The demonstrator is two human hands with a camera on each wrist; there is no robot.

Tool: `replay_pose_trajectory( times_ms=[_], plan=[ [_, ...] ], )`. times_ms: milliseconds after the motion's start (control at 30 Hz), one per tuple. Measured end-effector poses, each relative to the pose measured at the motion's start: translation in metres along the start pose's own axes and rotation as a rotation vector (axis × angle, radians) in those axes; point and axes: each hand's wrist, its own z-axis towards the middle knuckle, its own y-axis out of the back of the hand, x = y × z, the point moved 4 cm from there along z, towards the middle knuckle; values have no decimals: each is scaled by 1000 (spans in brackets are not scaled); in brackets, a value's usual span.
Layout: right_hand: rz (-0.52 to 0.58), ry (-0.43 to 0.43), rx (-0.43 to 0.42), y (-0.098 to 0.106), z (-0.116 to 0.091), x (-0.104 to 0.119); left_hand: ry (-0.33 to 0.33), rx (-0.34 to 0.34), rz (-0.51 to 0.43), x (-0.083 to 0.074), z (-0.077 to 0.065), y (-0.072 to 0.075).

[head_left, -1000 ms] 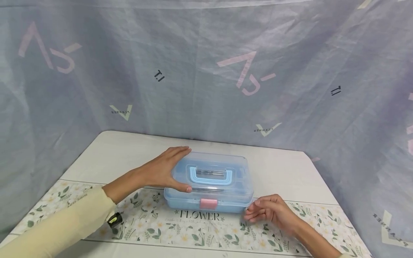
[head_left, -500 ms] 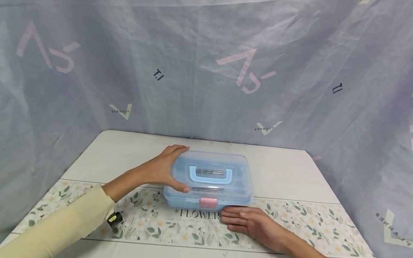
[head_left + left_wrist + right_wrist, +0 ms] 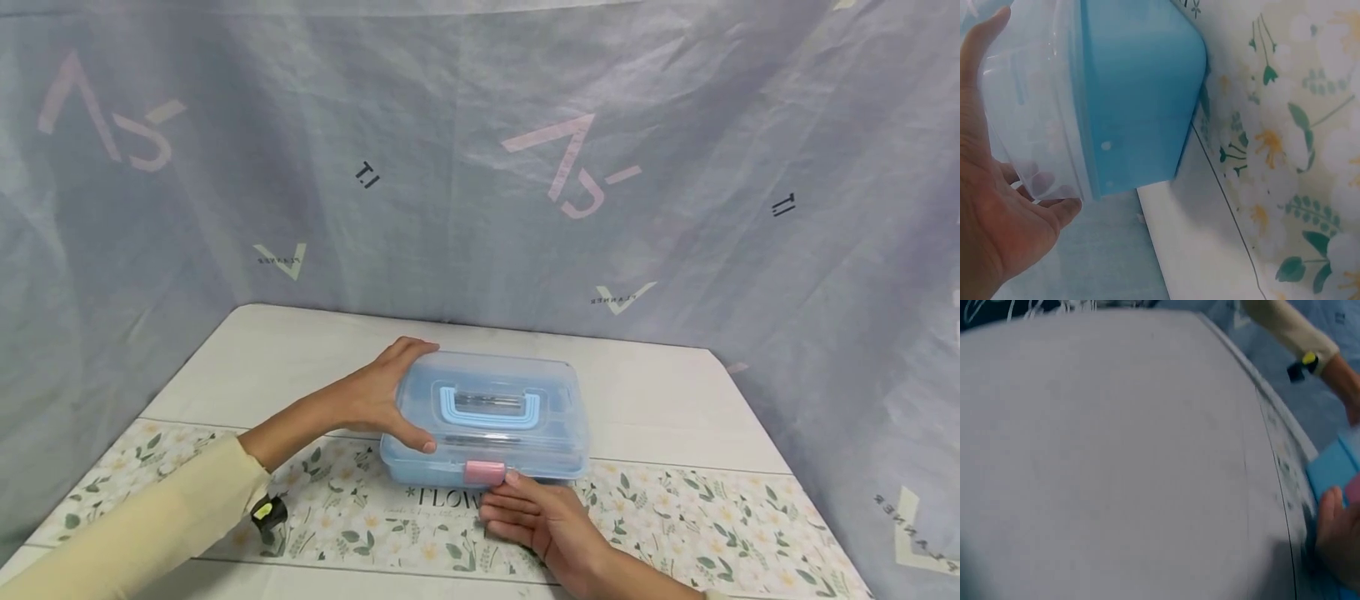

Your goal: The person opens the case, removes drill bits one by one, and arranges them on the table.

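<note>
A plastic storage box [image 3: 555, 454] with a light-blue base, clear lid and blue carry handle [image 3: 491, 422] stands closed near the middle of the table. My left hand [image 3: 378, 396] grips the left end of the lid, thumb at the front and fingers round the back. In the left wrist view, that hand [image 3: 1007, 219] wraps the clear lid [image 3: 1035, 119] above the blue base [image 3: 1141, 94]. At the box's front, the thumb of my right hand [image 3: 551, 521] touches the right edge of the pink latch [image 3: 483, 472]. Its other fingers extend below, nearly straight. Slim items show dimly through the lid.
The white table [image 3: 652, 392] carries a floral printed band [image 3: 360, 533] under the box's front. A grey-blue printed curtain [image 3: 450, 192] hangs behind and along both sides. A black strap with a yellow mark [image 3: 267, 510] sits at the left cuff.
My right hand has moved left from the box's front right corner to the pink latch, its thumb now at the latch's edge. The left hand and box have stayed almost still.
</note>
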Motion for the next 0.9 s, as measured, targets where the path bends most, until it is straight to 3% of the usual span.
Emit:
replay_pose_trajectory(
  times_ms=[233, 467, 600, 900],
  plan=[
    [-26, 21, -172, -15, 7, -4, 11, 2, -16, 0, -1, 1],
    [-45, 52, -272, -18, 13, -8, 5, 4, -17, -1, 1, 0],
    [-44, 56, -262, -20, 14, -7, 6, 9, -26, -1, 1, 0],
    [-87, -9, -112, -10, 4, -9, 27, 29, -28, -1, -1, -1]
  ],
)
